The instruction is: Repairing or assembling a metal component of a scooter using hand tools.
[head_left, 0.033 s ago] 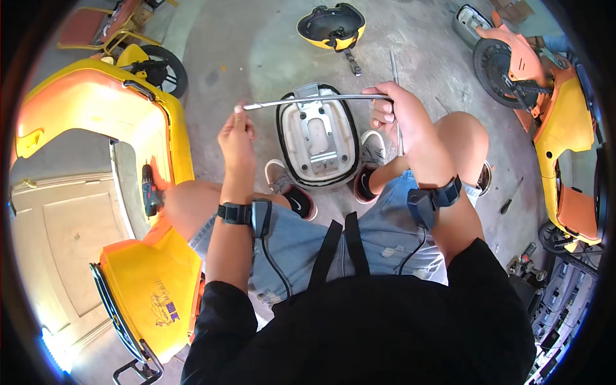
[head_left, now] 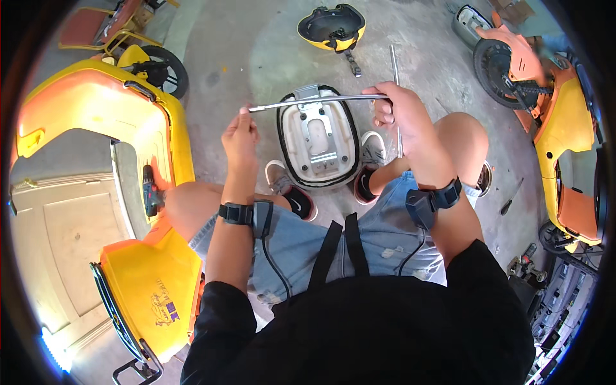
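Note:
A long silver T-handle wrench lies level across my front, above the floor. My right hand is closed around it where the shaft meets the crossbar; the crossbar sticks out above and below the fist. At the shaft's far left end, my left hand has thumb and fingers pressed together at the tip. Below the shaft, between my shoes, a scooter seat rests underside up on the floor, showing a pale base, metal brackets and a black rim.
To my left stands a yellow scooter body with a power drill on it. Ahead lies a yellow and black shell-shaped bucket. At right are another scooter with its wheel, and a screwdriver on the floor.
My left hand and the wrench tip have shifted slightly to the right and a little lower. My right hand keeps its hold, and the crossbar has turned or tipped slightly.

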Action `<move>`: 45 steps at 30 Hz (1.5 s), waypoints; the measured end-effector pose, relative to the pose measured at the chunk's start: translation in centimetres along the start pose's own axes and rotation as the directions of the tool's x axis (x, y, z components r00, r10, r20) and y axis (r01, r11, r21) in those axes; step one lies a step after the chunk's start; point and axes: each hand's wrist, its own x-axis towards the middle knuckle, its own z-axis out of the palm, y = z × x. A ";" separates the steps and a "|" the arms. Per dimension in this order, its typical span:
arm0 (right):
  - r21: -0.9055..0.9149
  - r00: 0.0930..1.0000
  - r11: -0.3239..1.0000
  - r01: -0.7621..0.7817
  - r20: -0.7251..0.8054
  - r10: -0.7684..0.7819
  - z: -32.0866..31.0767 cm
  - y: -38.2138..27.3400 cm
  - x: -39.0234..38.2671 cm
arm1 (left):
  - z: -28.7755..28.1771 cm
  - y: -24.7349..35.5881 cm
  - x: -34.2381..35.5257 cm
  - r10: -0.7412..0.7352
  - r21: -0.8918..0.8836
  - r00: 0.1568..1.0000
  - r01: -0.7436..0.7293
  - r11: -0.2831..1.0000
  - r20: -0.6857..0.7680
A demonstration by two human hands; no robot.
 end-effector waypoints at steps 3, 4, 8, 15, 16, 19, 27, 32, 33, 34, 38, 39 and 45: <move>-0.334 0.980 0.928 0.163 -0.056 -0.192 0.8 -0.9 -0.5 | 1.0 -3.0 1.8 -0.175 0.257 0.984 0.176 0.950 -0.027; -0.338 0.979 0.927 0.161 -0.063 -0.192 0.1 -0.9 -0.5 | 2.7 -4.3 2.1 -0.277 0.281 0.961 0.264 0.923 0.005; -0.735 0.955 0.650 0.191 -0.014 -0.297 -0.6 0.2 -0.7 | 3.7 -14.0 1.1 -0.640 0.062 0.761 0.637 0.768 0.105; -0.937 0.946 0.146 0.317 0.302 -0.115 2.9 2.9 -0.9 | 0.2 -20.2 -0.8 -0.795 -0.120 0.601 0.798 0.591 0.082; -0.923 0.932 0.129 0.362 0.355 -0.077 3.2 3.5 -1.0 | 0.6 -19.6 -0.9 -0.780 -0.085 0.626 0.778 0.623 0.017; -0.884 0.892 0.114 0.453 0.450 -0.053 3.5 4.6 -1.6 | 0.1 -19.9 0.0 -0.843 0.031 0.538 0.843 0.538 -0.003; -0.905 0.908 0.081 0.417 0.418 -0.007 3.4 5.3 -1.8 | -0.1 -21.8 -2.3 -0.821 -0.018 0.571 0.821 0.571 0.014; -0.890 0.887 0.013 0.456 0.456 0.072 4.2 5.7 -2.8 | -1.2 -23.7 -3.3 -0.790 -0.076 0.613 0.788 0.611 0.016; -0.890 0.888 0.013 0.455 0.455 0.072 4.1 5.9 -2.9 | -1.1 -24.0 -3.6 -0.791 -0.076 0.612 0.789 0.610 0.016; -0.891 0.889 0.017 0.453 0.453 0.063 3.8 6.3 -3.0 | -0.8 -24.2 -3.8 -0.789 -0.064 0.614 0.788 0.613 -0.004; -0.893 0.888 0.024 0.449 0.449 0.097 3.6 7.3 -3.9 | -0.7 -25.4 -5.6 -0.785 -0.098 0.618 0.780 0.618 -0.026; -0.891 0.886 0.025 0.452 0.453 0.098 3.6 7.8 -4.0 | -1.0 -25.6 -5.9 -0.784 -0.100 0.620 0.779 0.619 -0.030; -0.879 0.872 0.039 0.476 0.477 0.110 3.4 8.7 -4.6 | -1.4 -25.8 -7.1 -0.774 -0.195 0.633 0.757 0.624 -0.017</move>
